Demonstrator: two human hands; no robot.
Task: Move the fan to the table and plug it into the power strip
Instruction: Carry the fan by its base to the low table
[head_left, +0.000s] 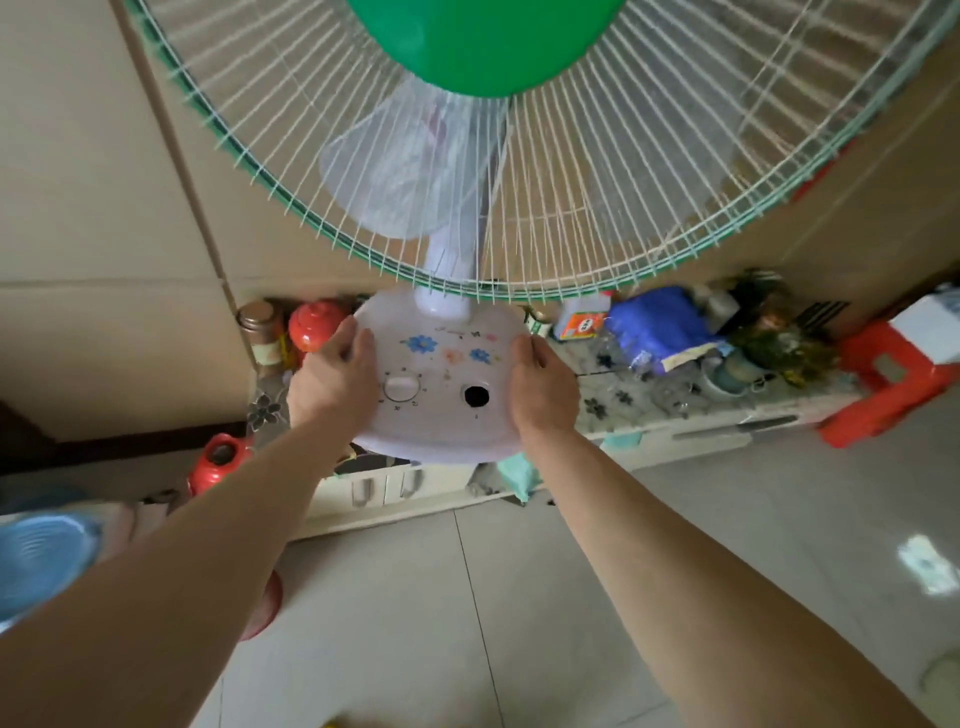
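The fan (441, 374) fills the upper middle of the head view: a white round base with flower decals, a dial and a dark hole, a white neck, and a wide wire cage with a green rim and green hub. My left hand (332, 379) grips the base's left edge and my right hand (543, 387) grips its right edge. The base hangs in the air over the front edge of a low white cabinet (691, 431) with a floral top. No power strip or plug shows.
The cabinet top holds jars, a red pot (314, 325), a small box (582, 326), a blue cloth bundle (657, 322) and other clutter. A red stool (883, 384) stands at the right, a red flask (218, 462) at the left, pale tiled floor below.
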